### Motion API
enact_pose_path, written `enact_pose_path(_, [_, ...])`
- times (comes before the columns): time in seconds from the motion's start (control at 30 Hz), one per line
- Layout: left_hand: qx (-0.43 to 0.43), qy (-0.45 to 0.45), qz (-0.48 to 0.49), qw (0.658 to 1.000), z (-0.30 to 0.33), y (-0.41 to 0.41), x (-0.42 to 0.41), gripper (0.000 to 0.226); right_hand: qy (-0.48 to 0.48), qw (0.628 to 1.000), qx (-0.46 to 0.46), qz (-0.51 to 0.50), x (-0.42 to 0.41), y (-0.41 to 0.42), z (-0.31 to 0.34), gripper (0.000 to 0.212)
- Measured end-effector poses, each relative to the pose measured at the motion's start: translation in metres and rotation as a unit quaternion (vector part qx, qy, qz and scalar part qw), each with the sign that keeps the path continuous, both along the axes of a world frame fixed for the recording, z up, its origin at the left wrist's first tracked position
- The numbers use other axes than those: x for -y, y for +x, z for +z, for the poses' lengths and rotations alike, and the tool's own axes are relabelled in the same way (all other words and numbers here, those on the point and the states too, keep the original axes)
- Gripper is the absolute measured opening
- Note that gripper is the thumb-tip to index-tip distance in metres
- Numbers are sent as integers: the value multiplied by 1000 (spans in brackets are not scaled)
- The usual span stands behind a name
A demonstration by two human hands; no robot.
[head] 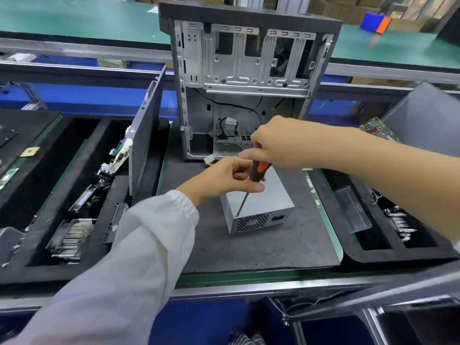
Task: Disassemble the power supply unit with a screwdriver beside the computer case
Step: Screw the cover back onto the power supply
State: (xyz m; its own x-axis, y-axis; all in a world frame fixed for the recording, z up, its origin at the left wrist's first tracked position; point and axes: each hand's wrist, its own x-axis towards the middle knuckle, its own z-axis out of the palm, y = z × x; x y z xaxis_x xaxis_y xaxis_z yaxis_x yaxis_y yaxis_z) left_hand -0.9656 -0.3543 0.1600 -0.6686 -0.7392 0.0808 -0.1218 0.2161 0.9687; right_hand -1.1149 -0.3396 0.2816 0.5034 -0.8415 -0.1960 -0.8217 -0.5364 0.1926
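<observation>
With the right hand (278, 145) gripping the screwdriver (257, 170), left fingers (245, 186) pinching its handle, and its tip at the PSU (256, 207) lying before the case (249, 78), a tilted tip could slip off.

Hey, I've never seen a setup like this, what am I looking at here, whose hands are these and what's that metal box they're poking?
This is one picture from a camera worn on a person's head, looking down at a workbench. There is no machine, only two bare hands. The right hand grips an orange and black screwdriver, its tip resting at the top edge of a small metal power supply. The left hand is at the screwdriver's handle. The power supply lies on a dark mat, in front of an opened computer case. Black trays on both sides hold removed parts.
</observation>
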Motion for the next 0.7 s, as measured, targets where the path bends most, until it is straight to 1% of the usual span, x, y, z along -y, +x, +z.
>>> enact_pose_path(0.03, [0,13,-7,1000,-1,3,1,29,24,1000,9,18,2,-3,-1,38])
enact_pose_path(0.1, [5,17,-3,1000,-5,9,5,28,103,994,20,40,5,-8,6,14])
enact_pose_path(0.13, [5,7,10,1000,-5,10,6,24,134,990,22,47,6,-9,9,12])
enact_pose_path(0.2, [9,-10,35,999,-5,9,5,12,152,987,25,55,6,-9,10,25])
enact_pose_path(0.27, [12,-12,55,998,-8,12,4,35,146,987,39,61,6,-5,5,33])
enact_pose_path(0.3, [13,-8,63,998,-11,19,3,39,144,987,44,65,7,-1,2,34])
enact_pose_path(0.33, [14,-2,69,998,-12,28,2,37,140,986,51,71,8,5,-1,32])
enact_pose_path(0.4, [25,9,80,996,-11,53,0,23,127,986,70,87,11,22,-3,27])
enact_pose_path(0.43, [41,8,88,995,-7,67,-2,21,121,985,81,92,12,33,-3,25])
enact_pose_path(0.5, [78,0,113,991,0,102,-5,36,110,984,99,99,14,59,-3,22])
enact_pose_path(0.53, [85,-6,133,987,3,122,-8,40,103,983,111,102,15,74,-3,22])
enact_pose_path(0.6, [91,-18,195,976,4,160,-18,33,87,979,148,109,17,104,-1,23])
enact_pose_path(0.7, [126,-22,312,941,-6,206,-35,11,75,970,197,120,15,150,1,31])
